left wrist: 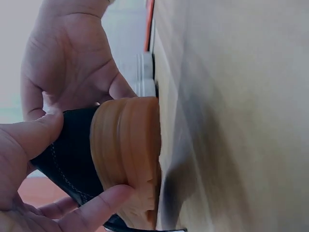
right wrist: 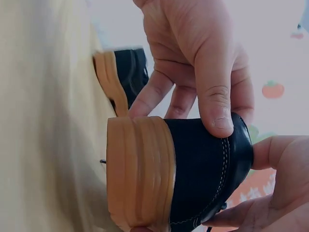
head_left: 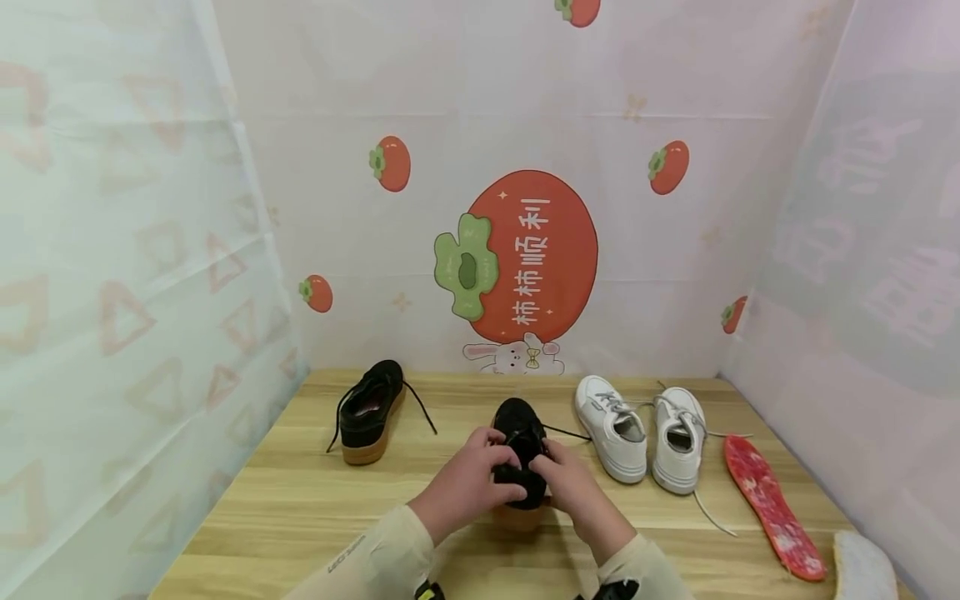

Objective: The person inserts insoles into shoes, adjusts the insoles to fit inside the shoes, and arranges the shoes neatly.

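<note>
A black shoe (head_left: 514, 412) with a tan sole stands upright on the table, toe pointing away from me. My left hand (head_left: 474, 473) grips its left side and heel. In the right wrist view, that hand's thumb presses the heel near the white stitching (right wrist: 224, 164). My right hand (head_left: 576, 485) holds the right side, its thumb at the shoe's opening. The left wrist view shows one right-hand finger low across the far part or side of the tan sole (left wrist: 128, 140); which finger is unclear. The fingers hide much of the shoe's inside.
A matching black shoe (head_left: 372, 402) stands at the back left, laces loose. To the right are two white shoes (head_left: 611, 429), a red patterned insole (head_left: 774, 508) and a white insole (head_left: 864, 568). Printed cloth walls (head_left: 337, 217) enclose the wooden table (head_left: 300, 533).
</note>
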Tool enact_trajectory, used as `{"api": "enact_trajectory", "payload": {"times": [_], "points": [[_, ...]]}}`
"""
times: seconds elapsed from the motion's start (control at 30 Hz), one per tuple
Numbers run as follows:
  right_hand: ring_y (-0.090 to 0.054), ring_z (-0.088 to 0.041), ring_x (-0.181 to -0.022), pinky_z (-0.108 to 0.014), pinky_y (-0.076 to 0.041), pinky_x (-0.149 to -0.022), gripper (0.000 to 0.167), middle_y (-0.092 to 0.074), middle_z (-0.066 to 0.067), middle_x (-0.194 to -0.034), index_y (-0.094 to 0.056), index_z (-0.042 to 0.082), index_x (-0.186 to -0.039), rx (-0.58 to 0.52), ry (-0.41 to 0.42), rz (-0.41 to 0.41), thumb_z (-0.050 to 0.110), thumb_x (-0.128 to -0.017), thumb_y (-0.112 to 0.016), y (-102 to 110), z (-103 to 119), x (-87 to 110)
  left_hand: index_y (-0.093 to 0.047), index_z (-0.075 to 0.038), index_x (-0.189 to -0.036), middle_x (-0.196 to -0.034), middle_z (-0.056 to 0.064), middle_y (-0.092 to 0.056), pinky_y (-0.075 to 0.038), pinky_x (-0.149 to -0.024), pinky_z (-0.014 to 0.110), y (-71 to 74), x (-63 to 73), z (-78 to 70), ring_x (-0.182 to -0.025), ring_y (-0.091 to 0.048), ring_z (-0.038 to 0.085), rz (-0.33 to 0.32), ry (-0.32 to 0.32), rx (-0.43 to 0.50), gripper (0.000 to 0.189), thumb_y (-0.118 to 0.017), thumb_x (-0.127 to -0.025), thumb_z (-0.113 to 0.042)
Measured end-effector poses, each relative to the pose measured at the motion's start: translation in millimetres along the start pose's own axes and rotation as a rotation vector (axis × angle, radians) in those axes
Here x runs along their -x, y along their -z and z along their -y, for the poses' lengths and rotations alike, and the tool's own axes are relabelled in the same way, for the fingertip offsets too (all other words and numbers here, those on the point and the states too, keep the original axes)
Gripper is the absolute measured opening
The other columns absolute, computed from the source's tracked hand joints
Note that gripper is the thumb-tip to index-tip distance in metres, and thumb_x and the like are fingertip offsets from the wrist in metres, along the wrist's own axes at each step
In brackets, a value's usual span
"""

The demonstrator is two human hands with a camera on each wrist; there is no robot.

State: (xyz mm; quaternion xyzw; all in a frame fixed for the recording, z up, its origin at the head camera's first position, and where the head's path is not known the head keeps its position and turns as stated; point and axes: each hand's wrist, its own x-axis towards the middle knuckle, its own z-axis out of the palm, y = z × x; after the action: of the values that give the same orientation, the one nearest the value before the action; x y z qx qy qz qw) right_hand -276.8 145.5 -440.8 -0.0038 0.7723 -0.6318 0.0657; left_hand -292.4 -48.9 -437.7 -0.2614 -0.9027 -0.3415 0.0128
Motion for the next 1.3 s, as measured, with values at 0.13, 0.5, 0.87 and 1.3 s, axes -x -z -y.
{"api": "enact_trajectory", "payload": {"times": [0.13, 0.5, 0.87, 1.3], "points": [[-0.055, -0.042, -0.136, -0.050, -0.059, -0.091, 0.067, -0.048, -0.031, -0.158, -0.044, -0.004, -0.157, 0.076, 0.014, 0.026, 0.021, -0.097, -0.059, -7.2, -0.7, 15.7, -0.070, -0.033, -0.091, -0.142, 0.010, -0.051, -0.057, -0.099, 0.046, 4.8, 19.9, 0.0, -0.120, -0.065, 0.030, 0.037, 0.019, 0.029, 0.019, -0.088, -0.087, -0.041], [-0.064, -0.043, -0.125, -0.050, -0.060, -0.089, 0.062, -0.053, -0.030, -0.151, -0.055, 0.003, -0.150, 0.319, 0.084, 0.035, 0.036, -0.100, -0.071, 3.9, -10.2, 21.3, -0.064, -0.029, -0.085, -0.123, 0.002, -0.046, -0.050, -0.078, 0.030, 8.9, 31.5, 4.0, -0.089, -0.059, 0.014, 0.136, 0.042, -0.002, 0.032, -0.089, -0.083, -0.049], [-0.053, -0.058, -0.128, -0.070, -0.048, -0.098, 0.069, -0.048, -0.033, -0.147, -0.057, 0.003, -0.147, 0.854, 0.149, -0.419, 0.038, -0.091, -0.079, 75.4, -11.7, -20.7, -0.058, -0.016, -0.125, -0.122, 0.013, -0.053, -0.055, -0.068, 0.034, 11.3, 4.2, -12.3, -0.068, -0.061, 0.018, 0.014, 0.182, -0.223, 0.057, -0.087, -0.087, -0.048], [-0.060, -0.035, -0.095, -0.052, -0.051, -0.081, 0.031, -0.064, -0.025, -0.105, -0.072, 0.004, -0.104, 0.872, 0.132, -0.314, 0.024, -0.084, -0.084, 99.9, -41.2, -45.2, -0.038, -0.015, -0.161, -0.155, 0.026, -0.046, -0.056, -0.065, 0.033, -7.3, -2.6, -13.7, -0.064, -0.064, 0.017, 0.077, 0.217, -0.242, 0.094, -0.090, -0.086, -0.036]]}}
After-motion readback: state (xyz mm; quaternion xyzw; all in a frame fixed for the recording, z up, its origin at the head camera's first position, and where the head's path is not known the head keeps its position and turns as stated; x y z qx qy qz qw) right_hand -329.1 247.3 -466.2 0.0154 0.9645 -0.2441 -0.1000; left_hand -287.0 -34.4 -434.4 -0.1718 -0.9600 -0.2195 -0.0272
